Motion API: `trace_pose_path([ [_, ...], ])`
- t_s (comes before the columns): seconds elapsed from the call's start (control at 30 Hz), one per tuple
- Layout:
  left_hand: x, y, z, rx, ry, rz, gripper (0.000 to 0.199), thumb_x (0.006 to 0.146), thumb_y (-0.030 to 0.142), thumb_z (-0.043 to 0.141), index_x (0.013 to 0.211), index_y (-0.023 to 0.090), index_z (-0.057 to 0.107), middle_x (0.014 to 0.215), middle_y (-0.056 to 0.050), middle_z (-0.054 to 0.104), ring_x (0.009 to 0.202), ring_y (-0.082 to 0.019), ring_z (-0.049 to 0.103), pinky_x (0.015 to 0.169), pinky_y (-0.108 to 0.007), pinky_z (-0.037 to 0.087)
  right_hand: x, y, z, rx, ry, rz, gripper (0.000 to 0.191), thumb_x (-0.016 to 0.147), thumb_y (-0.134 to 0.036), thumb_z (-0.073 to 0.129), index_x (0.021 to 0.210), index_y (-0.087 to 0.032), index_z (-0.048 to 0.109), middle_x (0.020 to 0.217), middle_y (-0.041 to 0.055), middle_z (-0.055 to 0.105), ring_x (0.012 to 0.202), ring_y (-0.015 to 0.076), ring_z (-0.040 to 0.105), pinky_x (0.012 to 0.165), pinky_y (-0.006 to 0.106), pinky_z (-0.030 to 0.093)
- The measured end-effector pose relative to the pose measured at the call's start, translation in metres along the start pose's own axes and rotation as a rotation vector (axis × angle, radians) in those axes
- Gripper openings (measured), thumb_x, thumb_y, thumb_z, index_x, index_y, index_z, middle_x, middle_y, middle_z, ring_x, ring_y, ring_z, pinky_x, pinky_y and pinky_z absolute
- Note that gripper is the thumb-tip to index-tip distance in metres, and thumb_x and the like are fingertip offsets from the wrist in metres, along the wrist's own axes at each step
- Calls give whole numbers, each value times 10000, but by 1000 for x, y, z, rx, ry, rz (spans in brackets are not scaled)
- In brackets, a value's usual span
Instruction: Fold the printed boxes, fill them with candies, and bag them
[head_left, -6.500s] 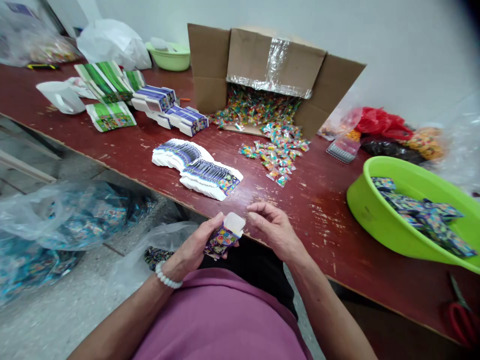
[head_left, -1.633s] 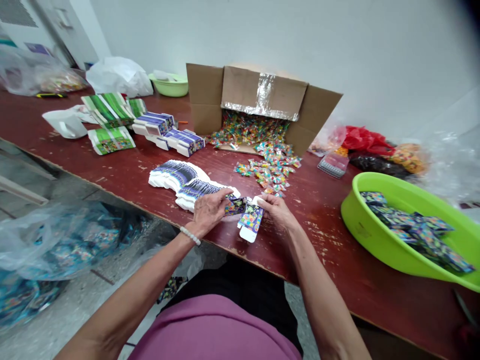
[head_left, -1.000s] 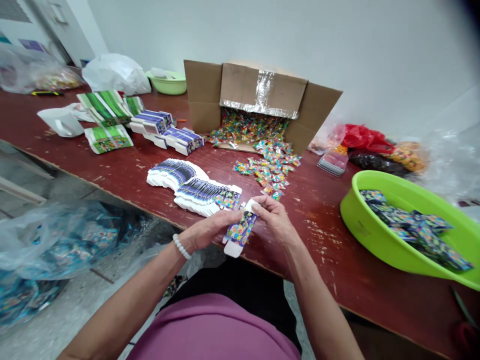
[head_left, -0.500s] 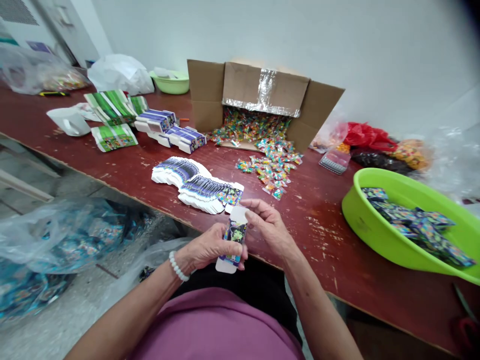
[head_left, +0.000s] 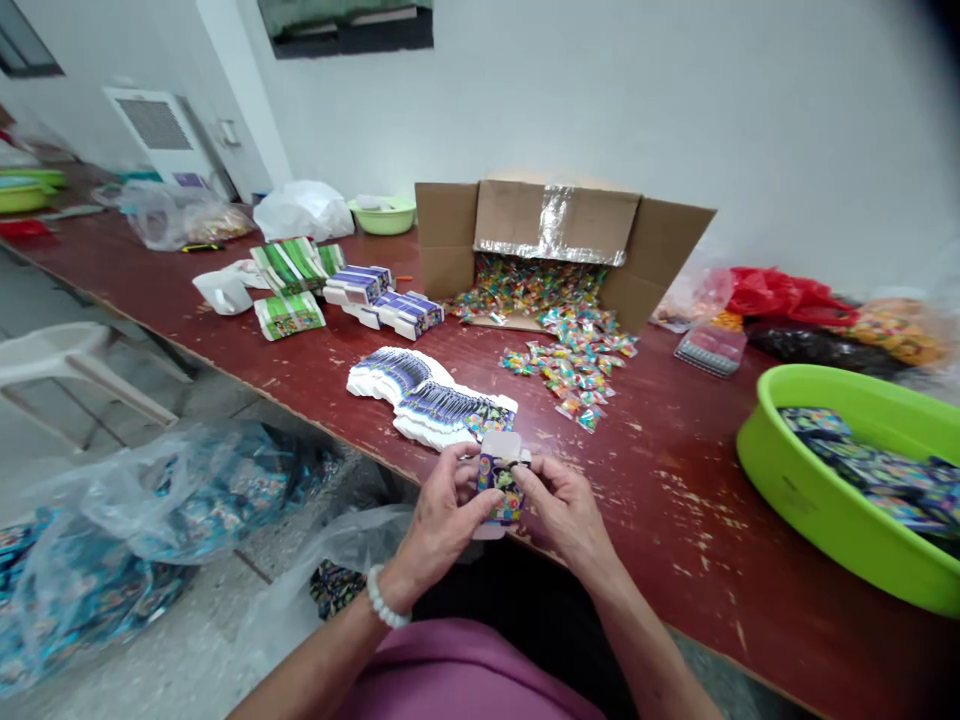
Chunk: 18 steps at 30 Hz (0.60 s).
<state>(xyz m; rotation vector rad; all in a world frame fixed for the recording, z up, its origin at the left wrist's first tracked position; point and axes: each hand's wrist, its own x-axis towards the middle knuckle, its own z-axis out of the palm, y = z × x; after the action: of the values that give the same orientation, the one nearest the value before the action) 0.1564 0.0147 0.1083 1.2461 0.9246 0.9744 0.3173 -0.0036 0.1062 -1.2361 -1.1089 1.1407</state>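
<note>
A small printed cardboard box (head_left: 504, 486), purple and dark with a green figure, is held between both hands close to the table's front edge. Its white end flaps stick out at top and bottom. My left hand (head_left: 448, 505) grips its left side, thumb across the front. On the right edge, near the upper flap, my right hand (head_left: 559, 502) pinches it with thumb and fingers. Just beyond the hands lies a fanned row of flat, unfolded boxes (head_left: 427, 400). Wrapped candies (head_left: 574, 370) spill from a cardboard carton (head_left: 559, 215) lying on its side.
A green basin (head_left: 817, 500) with dark printed packets stands at the right. Bundled green cartons (head_left: 289, 315), purple cartons (head_left: 409, 315) and a white mug (head_left: 223, 292) are at the left. Plastic bags of blue packets (head_left: 225, 490) and a white stool (head_left: 67, 360) are below the table.
The view has swung left and up. The box now faces me more squarely and looks wider, and my right hand has shifted from its upper flap to its right edge.
</note>
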Motion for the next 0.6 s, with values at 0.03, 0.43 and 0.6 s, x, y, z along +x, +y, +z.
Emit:
trace_pose_path([
  [0.03,-2,0,1,18,37,21,587,811,308,749,1334,234,493,1067,-64,736,869,-190,707,791,-309,565,0,0,2,48,6,22,305,854,-468,683,984,-192,673,783,26,687,696,177,626,619,273,521],
  [0.43,-1,-2,-4,-114,-30,5,366,885,304,676,1227,232,565,1143,-64,703,970,-189,678,833,-289,555,-7,23,17,132,149,-50,349,880,-406,675,1178,-232,625,935,29,716,813,177,673,731,288,543],
  [0.6,-3,3,2,-180,-51,-32,569,830,244,743,1329,264,469,1195,-69,683,978,-179,671,834,-286,540,-4,19,17,142,122,-61,308,880,-411,680,1123,-224,649,978,40,720,852,180,671,759,290,531],
])
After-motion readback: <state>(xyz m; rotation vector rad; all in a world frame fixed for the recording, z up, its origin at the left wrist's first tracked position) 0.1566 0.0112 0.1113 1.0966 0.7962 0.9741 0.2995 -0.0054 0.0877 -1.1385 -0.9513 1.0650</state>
